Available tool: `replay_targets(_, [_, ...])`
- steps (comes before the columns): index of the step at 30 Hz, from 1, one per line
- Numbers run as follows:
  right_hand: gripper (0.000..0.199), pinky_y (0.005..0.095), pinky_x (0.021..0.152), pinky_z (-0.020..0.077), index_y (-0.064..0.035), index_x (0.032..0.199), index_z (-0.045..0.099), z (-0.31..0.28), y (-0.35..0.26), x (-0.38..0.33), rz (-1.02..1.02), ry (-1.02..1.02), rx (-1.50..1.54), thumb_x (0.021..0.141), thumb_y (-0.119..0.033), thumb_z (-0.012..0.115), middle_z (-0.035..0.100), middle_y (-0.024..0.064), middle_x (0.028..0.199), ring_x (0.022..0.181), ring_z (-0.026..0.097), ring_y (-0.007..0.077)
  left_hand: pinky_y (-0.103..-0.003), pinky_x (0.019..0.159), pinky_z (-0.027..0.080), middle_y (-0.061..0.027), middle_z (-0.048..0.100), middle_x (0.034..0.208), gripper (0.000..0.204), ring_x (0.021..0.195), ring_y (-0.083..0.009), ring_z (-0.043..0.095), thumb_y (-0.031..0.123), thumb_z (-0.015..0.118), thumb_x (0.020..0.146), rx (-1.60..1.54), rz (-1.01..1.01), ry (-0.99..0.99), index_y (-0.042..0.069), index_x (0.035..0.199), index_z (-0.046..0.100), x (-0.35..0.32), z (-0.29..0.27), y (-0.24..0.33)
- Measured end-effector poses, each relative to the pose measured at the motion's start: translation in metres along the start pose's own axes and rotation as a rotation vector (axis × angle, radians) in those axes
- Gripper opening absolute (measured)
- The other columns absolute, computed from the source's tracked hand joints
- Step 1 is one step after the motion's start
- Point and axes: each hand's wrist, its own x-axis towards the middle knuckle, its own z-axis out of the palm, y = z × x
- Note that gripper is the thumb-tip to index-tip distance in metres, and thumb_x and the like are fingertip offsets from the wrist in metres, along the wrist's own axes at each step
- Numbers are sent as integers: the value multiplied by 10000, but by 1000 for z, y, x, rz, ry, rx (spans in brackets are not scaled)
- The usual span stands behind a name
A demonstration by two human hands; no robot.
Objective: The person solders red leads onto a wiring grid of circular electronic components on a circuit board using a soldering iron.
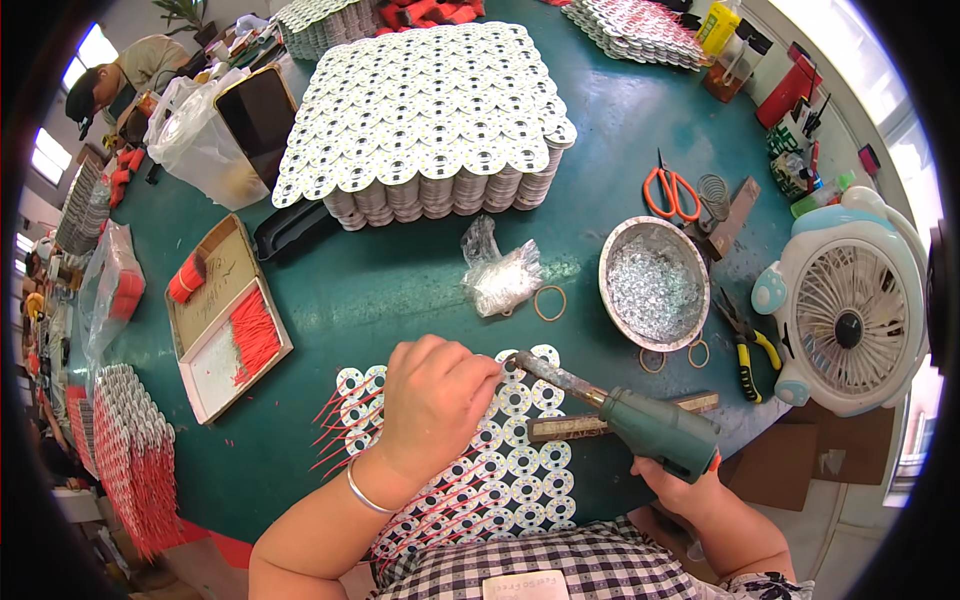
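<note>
A sheet of joined round white LED boards lies in front of me, with thin red wires on many of its boards. My left hand is over the sheet's upper part, thumb and fingers pinched together near one board. What it pinches is too small to make out. My right hand grips a green soldering gun by its handle. The gun's metal tip meets the same board, just right of my left fingertips. Under the gun's barrel, a narrow wooden bar lies across the sheet's right edge.
A tall stack of LED board sheets stands at the back. Red wires fill part of a cardboard tray on the left. Right of centre are a metal bowl of silvery bits, orange scissors, pliers and a fan.
</note>
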Motion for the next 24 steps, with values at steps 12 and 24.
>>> replay_targets(12, [543,282,789,495,-5,1147,485,-13,6,4,-217,-165,-341,663,-64,723,640,88,993,879,633,173,-340,614,370,0,561,666,98,688,-203,519,98,720,645,2,2,-8,112,692,636,0,-1,0])
replay_targets(24, [446,276,478,495,19,1189,427,-14,-4,-3,89,79,411,755,-29,519,592,178,1032,611,612,226,-361,620,373,-8,552,677,73,707,-218,525,149,692,686,48,23,-74,123,719,633,-2,-5,2])
